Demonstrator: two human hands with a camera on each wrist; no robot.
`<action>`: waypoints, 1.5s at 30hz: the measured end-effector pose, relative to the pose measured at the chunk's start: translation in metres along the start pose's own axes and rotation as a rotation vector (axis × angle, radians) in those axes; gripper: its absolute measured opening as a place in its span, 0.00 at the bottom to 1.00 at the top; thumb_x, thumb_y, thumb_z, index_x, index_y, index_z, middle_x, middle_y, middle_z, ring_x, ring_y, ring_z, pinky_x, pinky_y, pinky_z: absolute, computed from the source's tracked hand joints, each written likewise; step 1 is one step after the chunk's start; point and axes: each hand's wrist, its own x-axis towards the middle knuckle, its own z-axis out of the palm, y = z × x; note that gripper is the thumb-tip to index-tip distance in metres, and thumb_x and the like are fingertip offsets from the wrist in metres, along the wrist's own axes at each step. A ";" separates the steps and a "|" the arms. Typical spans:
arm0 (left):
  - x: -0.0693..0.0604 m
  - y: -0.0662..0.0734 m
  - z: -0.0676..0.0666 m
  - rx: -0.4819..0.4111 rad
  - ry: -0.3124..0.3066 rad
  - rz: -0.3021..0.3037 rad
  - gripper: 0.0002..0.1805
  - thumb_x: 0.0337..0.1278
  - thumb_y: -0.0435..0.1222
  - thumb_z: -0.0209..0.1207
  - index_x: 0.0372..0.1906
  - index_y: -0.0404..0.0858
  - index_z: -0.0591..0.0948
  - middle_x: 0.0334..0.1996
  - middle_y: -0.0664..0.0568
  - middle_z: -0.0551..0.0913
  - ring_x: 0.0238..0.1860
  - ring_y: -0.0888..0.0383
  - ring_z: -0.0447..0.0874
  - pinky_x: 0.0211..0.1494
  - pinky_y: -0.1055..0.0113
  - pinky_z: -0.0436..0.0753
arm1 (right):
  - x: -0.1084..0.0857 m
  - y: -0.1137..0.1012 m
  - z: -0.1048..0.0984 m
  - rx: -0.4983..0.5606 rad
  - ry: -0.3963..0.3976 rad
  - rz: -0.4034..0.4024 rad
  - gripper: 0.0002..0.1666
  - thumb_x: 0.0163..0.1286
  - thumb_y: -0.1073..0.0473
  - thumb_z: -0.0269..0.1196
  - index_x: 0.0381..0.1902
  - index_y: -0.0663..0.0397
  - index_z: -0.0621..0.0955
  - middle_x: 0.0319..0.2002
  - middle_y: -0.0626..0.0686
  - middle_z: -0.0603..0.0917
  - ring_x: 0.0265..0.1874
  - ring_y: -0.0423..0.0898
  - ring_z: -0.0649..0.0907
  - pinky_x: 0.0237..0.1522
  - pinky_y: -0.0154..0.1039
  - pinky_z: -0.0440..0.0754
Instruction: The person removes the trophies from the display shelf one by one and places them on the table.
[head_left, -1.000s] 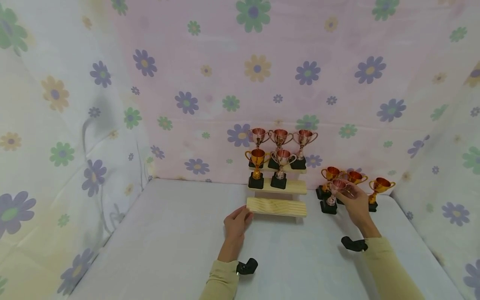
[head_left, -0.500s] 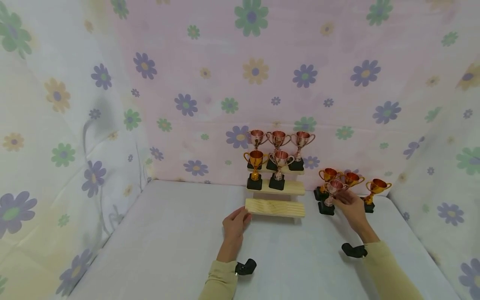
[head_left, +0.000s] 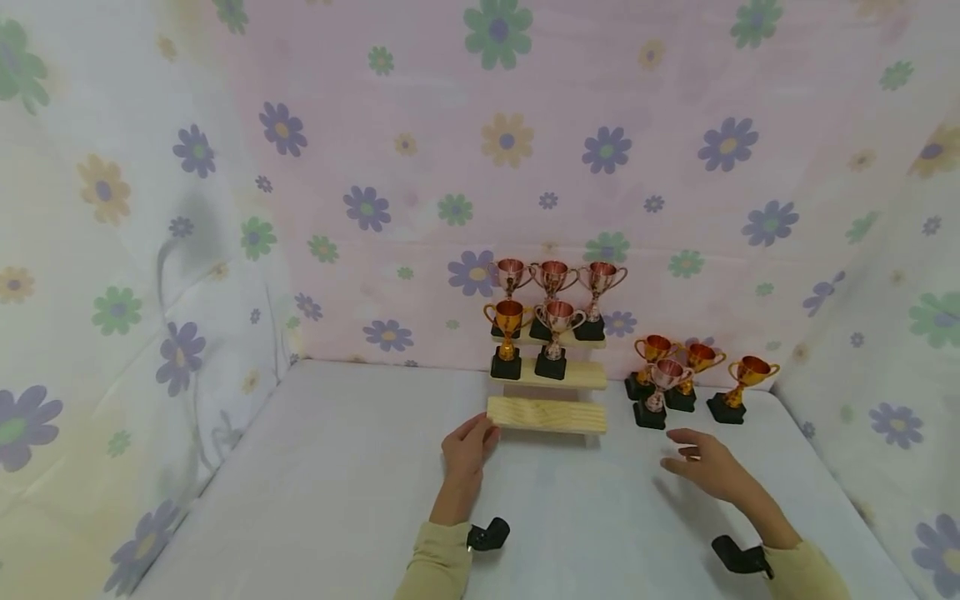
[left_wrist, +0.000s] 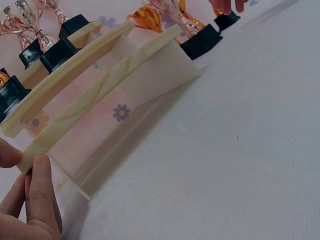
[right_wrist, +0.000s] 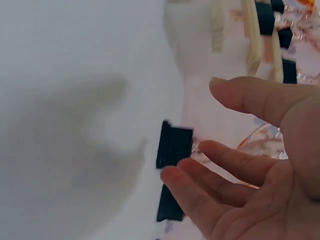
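Observation:
My left hand pinches the left end of the lowest board of a three-step wooden display stand. In the left wrist view, the thumb is above that board and the fingers are beneath it. My right hand holds nothing, its fingers loosely spread over the table. Just beyond it stands a rose-coloured trophy cup on a black base, apart from the hand. On the middle step are a gold trophy and a rose trophy. Three rose-copper trophies line the top step.
Three gold trophies stand right of the stand: one behind the rose cup, one beside it, and one farther right. A flowered cloth backdrop encloses the white table at the back and sides.
My right hand has let go of the rose trophy on the table and drawn back toward me. The left hand keeps its grip on the stand. The view has shifted slightly.

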 end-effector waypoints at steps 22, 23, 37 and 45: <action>-0.004 0.003 -0.001 0.017 0.004 -0.005 0.18 0.65 0.29 0.62 0.57 0.25 0.80 0.49 0.37 0.83 0.42 0.57 0.86 0.52 0.65 0.88 | 0.034 -0.104 0.011 0.001 0.234 -0.291 0.20 0.71 0.62 0.65 0.56 0.70 0.80 0.50 0.67 0.85 0.46 0.60 0.85 0.50 0.56 0.88; -0.004 0.003 -0.001 0.019 0.003 -0.004 0.18 0.65 0.29 0.62 0.57 0.25 0.80 0.49 0.37 0.83 0.42 0.57 0.86 0.52 0.65 0.88 | 0.039 -0.109 0.011 0.021 0.248 -0.300 0.21 0.71 0.62 0.65 0.57 0.70 0.80 0.50 0.68 0.85 0.47 0.61 0.85 0.50 0.57 0.87; 0.000 0.002 -0.001 0.015 -0.012 0.017 0.18 0.66 0.30 0.62 0.57 0.25 0.80 0.47 0.37 0.84 0.41 0.58 0.87 0.49 0.68 0.89 | 0.088 -0.160 0.013 0.424 0.399 -0.405 0.35 0.72 0.65 0.64 0.72 0.69 0.66 0.67 0.68 0.72 0.63 0.66 0.74 0.67 0.61 0.75; -0.002 0.002 -0.001 0.017 -0.018 0.019 0.18 0.65 0.28 0.61 0.56 0.23 0.80 0.46 0.38 0.84 0.39 0.58 0.86 0.48 0.68 0.89 | 0.102 -0.172 0.020 0.520 0.393 -0.429 0.38 0.71 0.64 0.66 0.74 0.68 0.65 0.60 0.70 0.75 0.59 0.63 0.77 0.66 0.58 0.78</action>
